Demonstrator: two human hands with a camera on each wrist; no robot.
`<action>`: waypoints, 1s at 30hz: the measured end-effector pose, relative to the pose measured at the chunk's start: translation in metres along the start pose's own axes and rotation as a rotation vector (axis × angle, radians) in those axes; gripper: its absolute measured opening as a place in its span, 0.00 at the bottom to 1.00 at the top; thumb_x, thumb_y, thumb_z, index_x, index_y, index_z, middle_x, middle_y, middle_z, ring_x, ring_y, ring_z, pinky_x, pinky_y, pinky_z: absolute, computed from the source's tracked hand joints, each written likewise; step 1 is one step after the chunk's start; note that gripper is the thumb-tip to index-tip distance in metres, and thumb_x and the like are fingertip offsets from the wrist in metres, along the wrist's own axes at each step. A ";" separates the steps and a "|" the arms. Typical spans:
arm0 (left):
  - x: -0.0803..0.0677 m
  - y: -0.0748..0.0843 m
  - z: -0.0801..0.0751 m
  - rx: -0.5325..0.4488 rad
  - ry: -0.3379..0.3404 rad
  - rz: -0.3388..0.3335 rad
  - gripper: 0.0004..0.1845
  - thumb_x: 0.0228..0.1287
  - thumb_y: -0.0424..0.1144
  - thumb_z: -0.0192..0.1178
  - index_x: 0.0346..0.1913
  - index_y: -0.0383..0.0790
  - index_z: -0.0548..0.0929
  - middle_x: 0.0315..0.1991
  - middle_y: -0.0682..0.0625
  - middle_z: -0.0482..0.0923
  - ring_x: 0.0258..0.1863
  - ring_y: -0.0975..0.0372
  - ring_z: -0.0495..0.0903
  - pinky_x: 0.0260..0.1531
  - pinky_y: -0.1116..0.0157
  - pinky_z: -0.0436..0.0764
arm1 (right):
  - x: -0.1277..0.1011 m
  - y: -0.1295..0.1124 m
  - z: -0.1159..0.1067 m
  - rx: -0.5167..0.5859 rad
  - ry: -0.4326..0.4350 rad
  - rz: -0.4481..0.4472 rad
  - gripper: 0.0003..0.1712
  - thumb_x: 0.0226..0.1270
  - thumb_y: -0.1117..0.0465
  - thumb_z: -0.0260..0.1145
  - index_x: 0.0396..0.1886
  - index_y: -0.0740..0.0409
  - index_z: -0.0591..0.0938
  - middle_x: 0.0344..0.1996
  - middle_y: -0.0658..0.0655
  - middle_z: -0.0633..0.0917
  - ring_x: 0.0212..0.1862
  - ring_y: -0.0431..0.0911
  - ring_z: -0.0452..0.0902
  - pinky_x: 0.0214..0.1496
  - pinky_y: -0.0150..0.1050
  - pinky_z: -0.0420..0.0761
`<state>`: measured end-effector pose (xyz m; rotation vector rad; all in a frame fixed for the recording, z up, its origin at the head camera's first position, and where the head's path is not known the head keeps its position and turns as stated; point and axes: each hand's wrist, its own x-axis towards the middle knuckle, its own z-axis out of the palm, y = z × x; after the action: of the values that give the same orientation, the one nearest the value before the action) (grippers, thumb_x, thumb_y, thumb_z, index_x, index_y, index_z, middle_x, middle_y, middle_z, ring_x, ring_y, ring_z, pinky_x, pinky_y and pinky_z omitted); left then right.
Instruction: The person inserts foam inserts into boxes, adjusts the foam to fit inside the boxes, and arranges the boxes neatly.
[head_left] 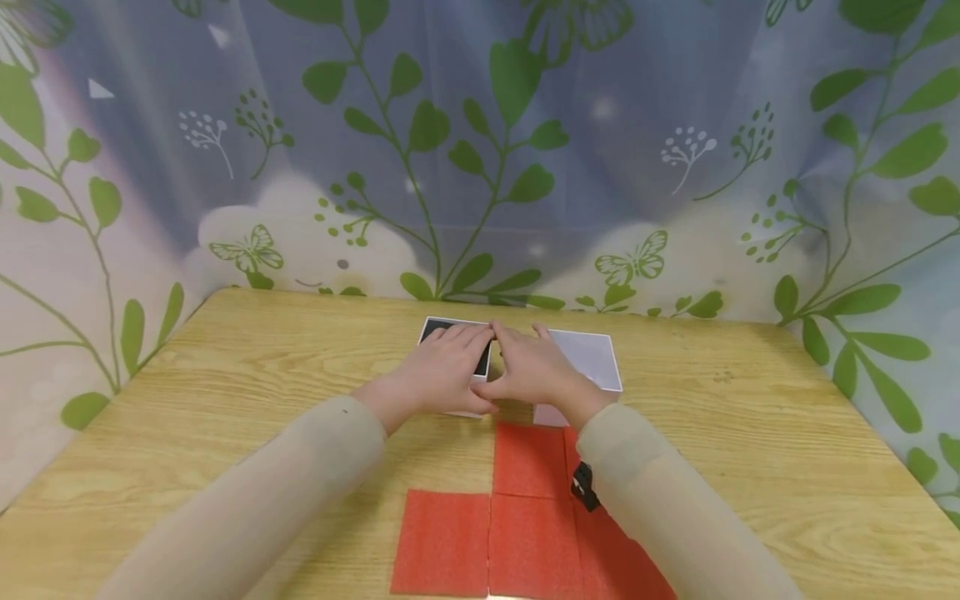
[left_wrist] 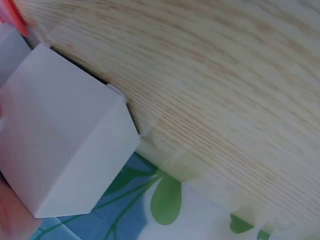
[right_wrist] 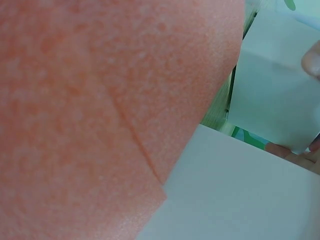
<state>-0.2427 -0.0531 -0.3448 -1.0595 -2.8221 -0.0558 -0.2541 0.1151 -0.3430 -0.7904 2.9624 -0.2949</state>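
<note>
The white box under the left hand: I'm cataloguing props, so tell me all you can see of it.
The white cardboard-looking box is small and square-cornered, with plain matte sides and a dark top or interior. It sits upright on the wooden table, beside a second white box. The left hand rests on it, fingers extended across the top.

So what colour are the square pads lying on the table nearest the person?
Red-orange; the square pads show best in the head view, on the wooden table.

Bright, even, soft light; faint shadows. Head view sharp, edges bowed. Wrist views close, blurred.
</note>
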 end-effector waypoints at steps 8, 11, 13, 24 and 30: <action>-0.012 -0.001 0.001 -0.019 0.146 0.031 0.40 0.47 0.64 0.65 0.55 0.36 0.72 0.55 0.45 0.72 0.59 0.52 0.66 0.58 0.53 0.66 | 0.000 -0.002 -0.001 -0.002 -0.008 -0.001 0.61 0.52 0.29 0.60 0.73 0.64 0.49 0.68 0.57 0.63 0.66 0.47 0.62 0.70 0.55 0.39; -0.017 0.000 0.002 0.006 0.210 0.082 0.34 0.51 0.61 0.65 0.49 0.36 0.76 0.50 0.46 0.75 0.56 0.52 0.69 0.56 0.54 0.67 | 0.000 -0.001 -0.001 -0.010 -0.008 0.001 0.62 0.52 0.29 0.60 0.73 0.64 0.48 0.69 0.57 0.61 0.67 0.47 0.60 0.70 0.54 0.39; -0.019 -0.001 0.004 0.041 0.240 0.119 0.31 0.53 0.60 0.64 0.50 0.36 0.77 0.50 0.47 0.75 0.55 0.53 0.71 0.55 0.54 0.68 | -0.001 0.000 -0.001 -0.010 -0.007 0.000 0.62 0.52 0.29 0.60 0.73 0.64 0.48 0.69 0.57 0.61 0.67 0.47 0.60 0.70 0.54 0.39; -0.026 -0.001 0.007 0.184 0.484 0.309 0.17 0.54 0.53 0.66 0.37 0.41 0.84 0.40 0.51 0.78 0.44 0.57 0.75 0.48 0.59 0.71 | -0.002 0.000 -0.002 -0.012 -0.008 -0.003 0.61 0.53 0.32 0.62 0.72 0.65 0.49 0.67 0.59 0.63 0.67 0.48 0.60 0.70 0.54 0.41; -0.029 0.000 0.009 0.134 0.500 0.303 0.14 0.53 0.49 0.67 0.35 0.42 0.85 0.37 0.52 0.78 0.41 0.58 0.76 0.45 0.61 0.71 | -0.001 -0.001 -0.003 0.003 -0.009 0.000 0.61 0.52 0.33 0.63 0.73 0.65 0.49 0.67 0.60 0.65 0.67 0.48 0.61 0.70 0.54 0.41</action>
<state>-0.2218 -0.0712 -0.3573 -1.2260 -2.1748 -0.0870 -0.2527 0.1153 -0.3400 -0.7899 2.9531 -0.2948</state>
